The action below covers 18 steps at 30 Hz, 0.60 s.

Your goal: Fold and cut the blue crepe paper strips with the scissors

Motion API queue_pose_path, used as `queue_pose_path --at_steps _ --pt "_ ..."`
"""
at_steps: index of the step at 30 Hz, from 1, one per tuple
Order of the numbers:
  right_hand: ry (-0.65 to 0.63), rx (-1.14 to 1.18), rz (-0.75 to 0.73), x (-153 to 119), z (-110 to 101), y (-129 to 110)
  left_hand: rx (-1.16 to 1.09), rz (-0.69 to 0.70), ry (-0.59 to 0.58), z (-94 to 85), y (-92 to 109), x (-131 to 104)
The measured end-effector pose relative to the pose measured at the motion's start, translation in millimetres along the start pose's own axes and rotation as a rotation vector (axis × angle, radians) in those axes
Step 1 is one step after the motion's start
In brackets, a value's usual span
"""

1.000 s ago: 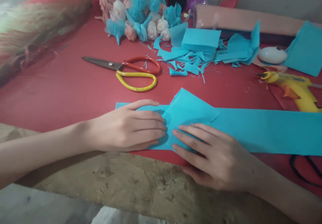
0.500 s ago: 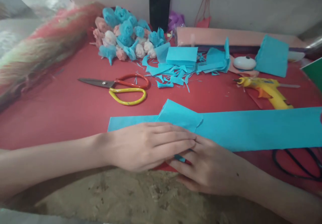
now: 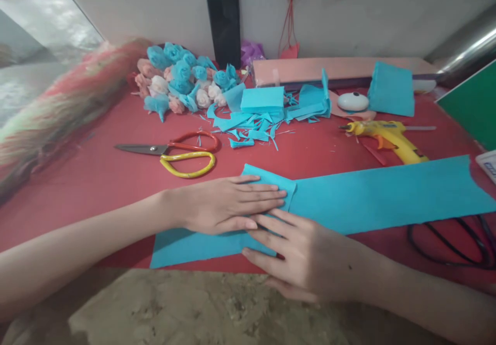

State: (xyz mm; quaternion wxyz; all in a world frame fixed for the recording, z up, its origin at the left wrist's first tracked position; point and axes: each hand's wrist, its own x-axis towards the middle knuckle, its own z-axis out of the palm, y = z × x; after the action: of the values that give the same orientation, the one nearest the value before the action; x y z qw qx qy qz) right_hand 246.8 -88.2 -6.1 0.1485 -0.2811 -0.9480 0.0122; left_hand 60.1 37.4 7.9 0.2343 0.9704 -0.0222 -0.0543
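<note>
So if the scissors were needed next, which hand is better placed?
Probably the left hand: lying flat on the blue paper, it is nearer the scissors. The right hand is farther off, with the left in between.

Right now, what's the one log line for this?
left hand: flat on blue piece | right hand: over blue strip | scissors: on red table

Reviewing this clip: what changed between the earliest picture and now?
The left hand moved rightward from the left edge of the folded blue piece and now lies flat over it. The right hand, previously apart from the left, now meets it at the fingers. The camera view shifted. The scissors and glue gun stayed put.
</note>
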Motion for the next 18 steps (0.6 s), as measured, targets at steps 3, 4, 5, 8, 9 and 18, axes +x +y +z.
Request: queue_pose_path --at_steps 3,4,5,8,9,18 --pt "0.005 0.001 0.001 -0.1 0.2 -0.5 0.049 -0.023 0.005 0.5 -2.3 2.3" --pt "0.008 -0.002 0.002 0.0 0.1 -0.6 0.063 -0.031 0.009 0.6 -2.5 3.1" --pt "0.007 -0.005 0.004 0.2 -0.2 -0.5 0.076 -0.044 0.012 0.5 -2.6 3.8" --pt "-0.003 -0.002 0.001 0.3 -0.8 -0.2 0.111 -0.087 0.020 -0.9 -2.3 6.1" --pt "-0.007 0.000 -0.002 0.2 -0.9 0.0 0.123 -0.095 0.019 -1.5 -2.4 6.9" --pt "-0.014 0.000 -0.001 0.9 -2.7 1.1 0.228 -0.090 0.047 0.0 -9.4 7.7"
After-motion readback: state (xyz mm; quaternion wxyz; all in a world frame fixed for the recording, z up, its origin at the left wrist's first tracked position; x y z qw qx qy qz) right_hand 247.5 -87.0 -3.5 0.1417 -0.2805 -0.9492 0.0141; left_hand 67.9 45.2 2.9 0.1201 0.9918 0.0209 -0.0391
